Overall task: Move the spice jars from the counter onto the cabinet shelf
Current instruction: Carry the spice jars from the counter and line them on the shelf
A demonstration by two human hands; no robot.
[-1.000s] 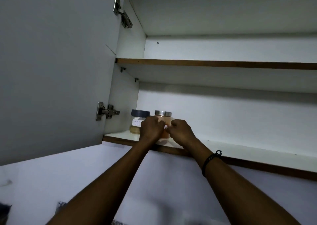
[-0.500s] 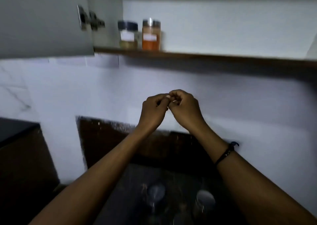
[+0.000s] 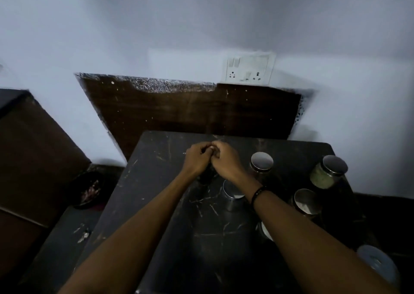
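Several spice jars with silver lids stand on the dark marble counter (image 3: 165, 215). One jar (image 3: 261, 162) is just right of my hands, and a jar with greenish contents (image 3: 329, 170) leans near the right edge. Another jar (image 3: 306, 200) stands in front of those, and one more jar (image 3: 231, 193) sits partly under my right wrist. My left hand (image 3: 197, 159) and my right hand (image 3: 226, 159) hover over the counter's back half. Their curled fingers meet at the tips and hold nothing that I can see. The cabinet shelf is out of view.
A wall socket (image 3: 248, 68) sits above a dark brown panel (image 3: 190, 110) behind the counter. A brown unit (image 3: 29, 155) stands at the left, with a dark bowl-like thing (image 3: 89, 190) in the gap beside it. A blurred lid (image 3: 378, 262) shows at the lower right.
My view has swung down from the cabinet shelf, where two jars stand, to the counter. Both hands left the orange jar and came down together, fingertips still touching.
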